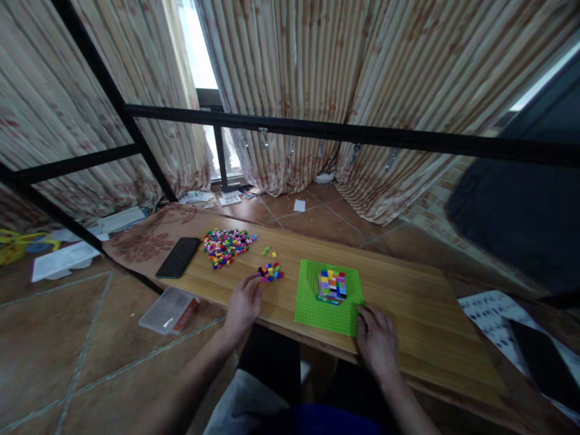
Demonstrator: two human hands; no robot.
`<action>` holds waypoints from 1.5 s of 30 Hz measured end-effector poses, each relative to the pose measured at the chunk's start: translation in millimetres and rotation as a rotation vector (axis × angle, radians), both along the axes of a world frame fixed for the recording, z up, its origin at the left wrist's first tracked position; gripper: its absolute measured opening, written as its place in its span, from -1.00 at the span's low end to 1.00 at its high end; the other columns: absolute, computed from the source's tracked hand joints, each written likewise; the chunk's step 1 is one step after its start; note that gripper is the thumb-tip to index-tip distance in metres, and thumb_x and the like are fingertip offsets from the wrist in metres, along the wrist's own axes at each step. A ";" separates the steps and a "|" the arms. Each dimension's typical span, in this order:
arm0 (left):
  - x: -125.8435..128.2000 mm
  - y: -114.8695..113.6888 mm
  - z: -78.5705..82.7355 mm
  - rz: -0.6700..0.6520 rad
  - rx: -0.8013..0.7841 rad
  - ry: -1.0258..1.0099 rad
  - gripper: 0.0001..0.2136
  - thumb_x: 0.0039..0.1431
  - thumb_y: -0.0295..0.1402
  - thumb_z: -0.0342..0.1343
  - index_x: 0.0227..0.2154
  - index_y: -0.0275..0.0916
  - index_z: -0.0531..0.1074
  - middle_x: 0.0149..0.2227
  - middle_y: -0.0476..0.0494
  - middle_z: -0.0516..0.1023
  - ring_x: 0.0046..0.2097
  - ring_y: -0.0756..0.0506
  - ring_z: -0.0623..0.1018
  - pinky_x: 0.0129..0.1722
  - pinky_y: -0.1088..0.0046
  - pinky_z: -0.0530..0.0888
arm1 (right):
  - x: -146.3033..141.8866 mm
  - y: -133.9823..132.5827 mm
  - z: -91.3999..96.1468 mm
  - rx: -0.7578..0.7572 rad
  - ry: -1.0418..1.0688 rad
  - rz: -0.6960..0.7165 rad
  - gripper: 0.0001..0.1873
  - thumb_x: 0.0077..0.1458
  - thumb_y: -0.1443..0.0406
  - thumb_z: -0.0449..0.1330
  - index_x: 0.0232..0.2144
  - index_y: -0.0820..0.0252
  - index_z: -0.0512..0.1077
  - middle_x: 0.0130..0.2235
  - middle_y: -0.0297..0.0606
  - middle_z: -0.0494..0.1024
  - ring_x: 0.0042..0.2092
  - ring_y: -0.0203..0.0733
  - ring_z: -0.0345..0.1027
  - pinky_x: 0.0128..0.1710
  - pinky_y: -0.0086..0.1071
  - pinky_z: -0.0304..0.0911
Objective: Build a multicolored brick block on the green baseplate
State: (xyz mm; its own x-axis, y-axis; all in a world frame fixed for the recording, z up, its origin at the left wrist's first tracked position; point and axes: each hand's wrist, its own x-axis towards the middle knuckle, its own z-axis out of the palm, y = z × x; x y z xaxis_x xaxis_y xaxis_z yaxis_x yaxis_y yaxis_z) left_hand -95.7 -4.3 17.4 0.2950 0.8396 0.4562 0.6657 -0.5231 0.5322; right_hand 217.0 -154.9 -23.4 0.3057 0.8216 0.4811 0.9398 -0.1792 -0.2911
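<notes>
Head view: a boxy brick stack (331,286) tops a studded baseplate (307,305).

The left hand (243,305) is at seven o'clock of the view, its fingers bent toward one o'clock; whether they pinch, I cannot tell. The right hand (377,339) is between four and five o'clock, its back upward and its fingers curved toward eleven. The left forearm (193,380) extends from seven o'clock, the right forearm (402,396) from five; both are bare.
</notes>
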 end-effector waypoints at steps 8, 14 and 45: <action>-35.5 78.8 -15.0 -0.024 0.079 0.213 -0.76 0.22 -0.49 -0.08 -0.16 -0.28 0.45 -0.08 -0.25 0.49 -0.01 -0.15 0.48 0.02 0.20 0.47 | -13.5 -7.4 7.4 -0.005 -0.010 -0.072 -0.62 0.20 0.23 -0.04 -0.10 0.20 0.49 -0.05 -0.03 0.51 -0.04 0.08 0.31 -0.02 0.02 0.24; -27.3 91.8 -22.9 -0.022 0.092 0.214 -0.76 0.22 -0.52 -0.11 -0.16 -0.27 0.42 -0.04 -0.25 0.45 0.01 -0.15 0.44 0.05 0.18 0.43 | -79.8 2.1 39.3 0.112 0.146 0.172 -0.68 0.21 0.27 0.04 -0.04 0.06 0.46 -0.06 -0.13 0.53 -0.03 0.00 0.36 0.02 -0.04 0.26; -28.1 95.6 -21.9 0.067 0.097 0.253 -0.73 0.17 -0.49 -0.12 -0.13 -0.26 0.40 -0.06 -0.28 0.44 0.01 -0.23 0.40 0.06 0.13 0.36 | -159.0 79.5 76.7 -0.008 0.770 0.508 -0.87 0.16 0.30 0.13 -0.31 0.08 0.51 -0.30 -0.30 0.56 -0.26 -0.23 0.42 -0.23 -0.35 0.32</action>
